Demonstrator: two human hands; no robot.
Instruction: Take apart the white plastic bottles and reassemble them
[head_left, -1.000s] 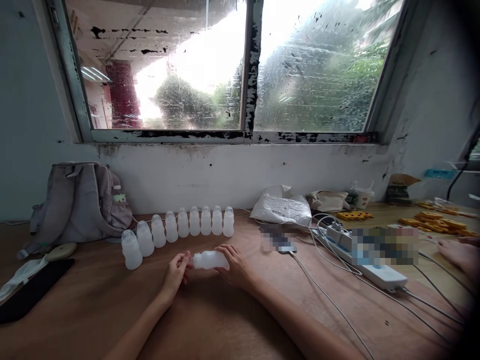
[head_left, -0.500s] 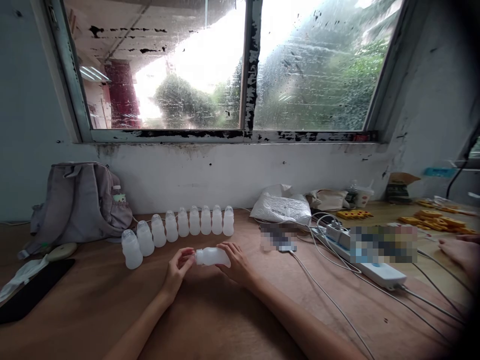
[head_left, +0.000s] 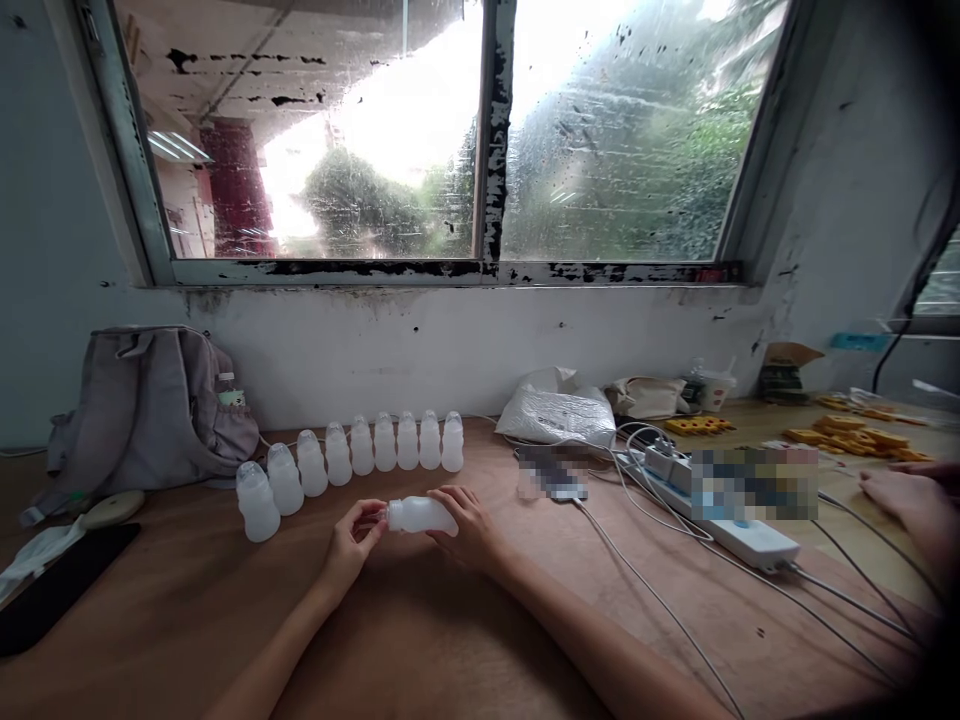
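A frosted white plastic bottle (head_left: 421, 515) lies on its side just above the table, its neck pointing left. My right hand (head_left: 466, 530) is wrapped round its base end. At the neck, the fingers of my left hand (head_left: 354, 540) close on the clear cap (head_left: 383, 514), which they partly hide. Beyond my hands, several similar bottles stand upright in a curved row, from a near-left bottle (head_left: 258, 502) to a far-right bottle (head_left: 452, 442). Those show clear, rounded caps.
Left are a grey backpack (head_left: 150, 410) and a black flat object (head_left: 64, 590). On the right lie a silvery package (head_left: 556, 408), a white power strip (head_left: 757, 545) with cables and yellow parts (head_left: 847, 437). Another person's hand (head_left: 900, 500) rests at the far right.
The whole view has shifted slightly, so most things appear a little further left. Both hands keep the same hold on the bottle and its cap.
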